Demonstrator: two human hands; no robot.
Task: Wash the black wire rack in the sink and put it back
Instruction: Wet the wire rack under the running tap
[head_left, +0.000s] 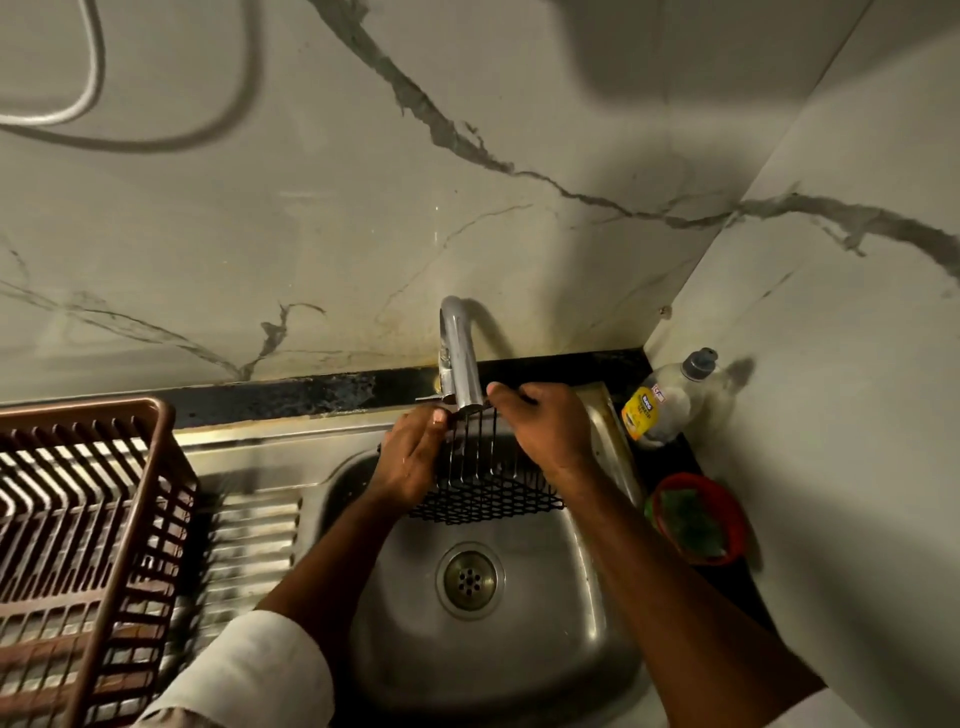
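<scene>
The black wire rack (480, 480) hangs over the back of the steel sink (597, 644), right under the spout of the chrome tap (460, 353). Its mesh base faces me and its thin upright wires point toward the tap. My left hand (410, 457) grips the rack's left side. My right hand (545, 431) holds its top right edge, fingers curled over the rim near the spout. I cannot tell whether water is running. The drain (470, 579) lies below the rack.
A brown plastic dish basket (78, 525) stands on the ribbed drainboard at the left. At the right corner sit a dish soap bottle (665, 400) and a red bowl with a green scrubber (698, 519). Marble walls close in behind and on the right.
</scene>
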